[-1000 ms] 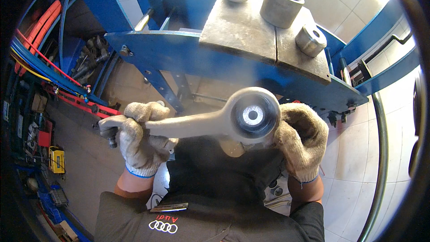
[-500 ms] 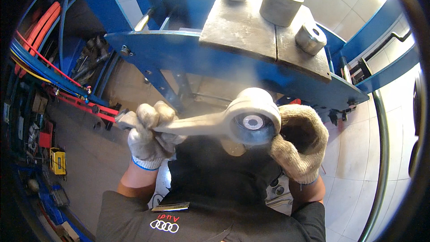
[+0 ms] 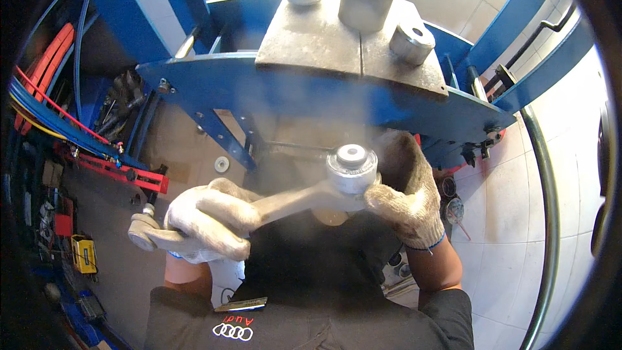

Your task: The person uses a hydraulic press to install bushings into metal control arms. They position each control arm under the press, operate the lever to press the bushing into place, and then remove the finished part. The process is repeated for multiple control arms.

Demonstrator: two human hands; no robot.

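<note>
Across the upper half of the view: blue steel frame (image 3: 227,82) carrying steel plates (image 3: 311,48). Centre to lower left: metal arm (image 3: 295,203), sloping up toward the right. Left hand (image 3: 210,219): gloved fingers wrapped around the arm near its lower end. Right hand (image 3: 413,198): thumb against the raised end; finger closure cannot be told through blur. At that end: bushing (image 3: 352,172), face tilted up. Step in hand, judging by pose: two-handed support. For the next move, hold both ends steady.
</note>
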